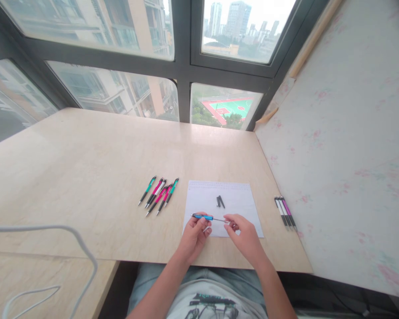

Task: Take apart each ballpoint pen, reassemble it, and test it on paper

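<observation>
My left hand (196, 232) pinches the blue barrel of a ballpoint pen (203, 216) above a sheet of white paper (232, 192). From the barrel's right end a thin ink refill (218, 219) sticks out. The fingers of my right hand (240, 228) are closed at the refill's far end. Past the hands, two short black pen parts (220, 201) lie close together on the paper. Faint writing runs along the sheet's far edge.
Several green, pink and white pens (159, 195) lie grouped left of the paper. White and purple pens (285, 212) lie near the papered wall (346, 177) on the right. A white cable (76, 235) loops over the left front of the wooden table (96, 177). Windows stand behind.
</observation>
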`<action>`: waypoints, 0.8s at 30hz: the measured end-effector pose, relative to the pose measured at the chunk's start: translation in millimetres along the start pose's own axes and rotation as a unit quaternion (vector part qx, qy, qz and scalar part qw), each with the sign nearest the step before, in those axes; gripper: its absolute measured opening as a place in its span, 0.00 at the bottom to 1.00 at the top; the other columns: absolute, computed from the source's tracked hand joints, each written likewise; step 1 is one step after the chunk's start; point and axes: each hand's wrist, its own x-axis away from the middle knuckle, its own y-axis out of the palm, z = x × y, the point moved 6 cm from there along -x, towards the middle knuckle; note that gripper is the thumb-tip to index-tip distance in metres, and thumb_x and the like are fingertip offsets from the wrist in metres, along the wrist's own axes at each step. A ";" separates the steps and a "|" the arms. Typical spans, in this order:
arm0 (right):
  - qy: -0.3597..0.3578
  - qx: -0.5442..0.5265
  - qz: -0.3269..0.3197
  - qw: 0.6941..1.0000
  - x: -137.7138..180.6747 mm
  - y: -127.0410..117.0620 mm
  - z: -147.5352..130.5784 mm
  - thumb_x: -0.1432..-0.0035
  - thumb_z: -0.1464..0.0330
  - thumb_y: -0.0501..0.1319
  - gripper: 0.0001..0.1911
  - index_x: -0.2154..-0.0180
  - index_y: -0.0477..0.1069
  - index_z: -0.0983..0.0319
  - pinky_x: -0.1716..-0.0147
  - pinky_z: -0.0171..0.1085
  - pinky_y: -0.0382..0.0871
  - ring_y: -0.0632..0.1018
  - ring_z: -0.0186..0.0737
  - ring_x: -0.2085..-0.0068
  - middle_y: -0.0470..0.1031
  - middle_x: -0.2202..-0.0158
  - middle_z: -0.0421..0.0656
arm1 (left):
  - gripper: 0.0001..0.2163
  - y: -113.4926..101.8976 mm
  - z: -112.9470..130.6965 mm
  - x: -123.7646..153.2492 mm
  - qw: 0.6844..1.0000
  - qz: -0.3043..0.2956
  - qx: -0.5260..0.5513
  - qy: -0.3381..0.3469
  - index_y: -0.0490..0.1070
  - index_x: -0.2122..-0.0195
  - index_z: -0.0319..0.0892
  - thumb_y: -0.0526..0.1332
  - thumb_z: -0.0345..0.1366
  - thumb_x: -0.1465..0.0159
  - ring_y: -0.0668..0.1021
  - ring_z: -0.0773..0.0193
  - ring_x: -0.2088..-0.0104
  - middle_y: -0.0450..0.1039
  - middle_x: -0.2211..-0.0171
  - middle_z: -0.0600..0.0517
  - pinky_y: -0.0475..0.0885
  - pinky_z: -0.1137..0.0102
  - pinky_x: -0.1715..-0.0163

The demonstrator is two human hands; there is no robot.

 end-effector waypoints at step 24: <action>0.129 -0.007 0.122 0.984 -24.1 -23.1 46.4 0.41 0.58 0.58 0.15 0.64 0.74 0.63 0.66 0.41 0.72 0.79 0.44 0.68 0.79 0.69 0.47 | 0.14 -0.6 -1.3 -0.6 1.000 -0.007 0.001 -0.011 0.73 0.61 0.41 0.72 0.35 0.46 0.75 0.70 0.68 0.77 0.62 0.49 0.69 0.73 0.68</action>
